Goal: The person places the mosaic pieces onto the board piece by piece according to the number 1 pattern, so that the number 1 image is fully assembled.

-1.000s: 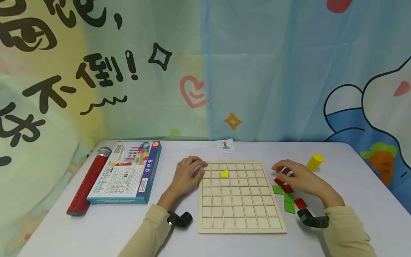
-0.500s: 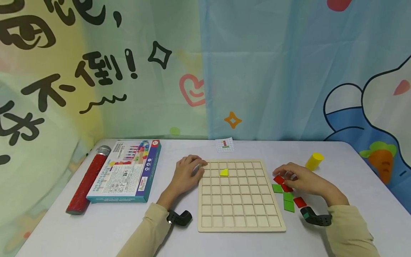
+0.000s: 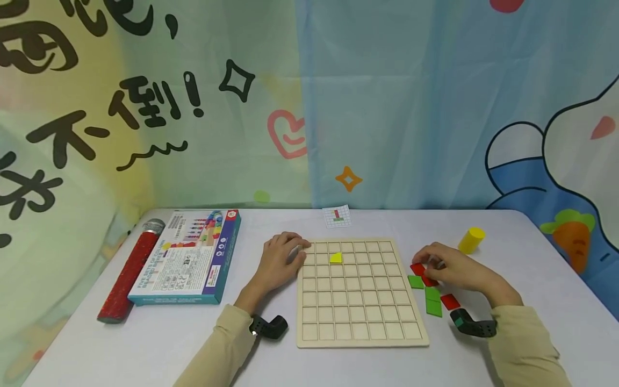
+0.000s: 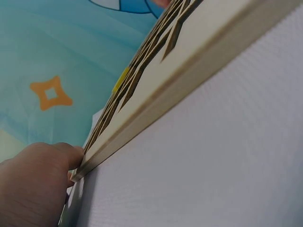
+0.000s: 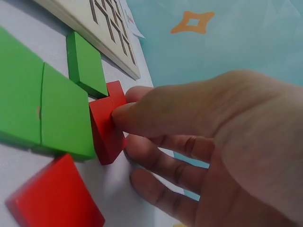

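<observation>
Red block (image 5: 105,137) pinched in R hand (image 3: 448,265), thumb vs. fingers, beside green blocks (image 5: 64,111), just R of wooden grid board (image 3: 354,313); can't tell if it's lifted. L hand (image 3: 279,261) grips board's far-left corner. Prob. mid pick-up; next move calls for clean lift w/o dragging green ones.

Red block (image 5: 107,135) near gridded board (image 3: 358,313)

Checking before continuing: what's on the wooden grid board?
On the board, one yellow piece: second row from the far edge, third column from the left. The left hand covers part of the far left corner, hiding anything beneath.
</observation>
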The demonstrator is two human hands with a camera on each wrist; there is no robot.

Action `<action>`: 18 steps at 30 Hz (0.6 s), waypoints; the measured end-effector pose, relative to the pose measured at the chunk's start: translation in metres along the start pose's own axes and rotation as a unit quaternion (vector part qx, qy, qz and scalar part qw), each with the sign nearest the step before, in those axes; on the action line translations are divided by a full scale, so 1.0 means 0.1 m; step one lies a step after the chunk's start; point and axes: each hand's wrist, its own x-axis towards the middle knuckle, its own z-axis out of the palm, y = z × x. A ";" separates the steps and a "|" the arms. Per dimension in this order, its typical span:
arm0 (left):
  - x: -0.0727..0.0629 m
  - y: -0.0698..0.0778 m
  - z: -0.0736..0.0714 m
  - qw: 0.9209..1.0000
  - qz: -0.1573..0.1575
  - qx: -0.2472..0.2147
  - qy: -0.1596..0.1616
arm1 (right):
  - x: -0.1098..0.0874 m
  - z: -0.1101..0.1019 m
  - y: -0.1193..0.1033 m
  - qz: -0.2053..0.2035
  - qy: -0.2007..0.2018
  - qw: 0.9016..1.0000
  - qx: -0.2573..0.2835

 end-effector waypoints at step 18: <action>-0.01 0.02 0.01 0.997 0.067 0.001 -0.028 | 0.02 0.00 -0.02 0.000 0.006 1.000 0.006</action>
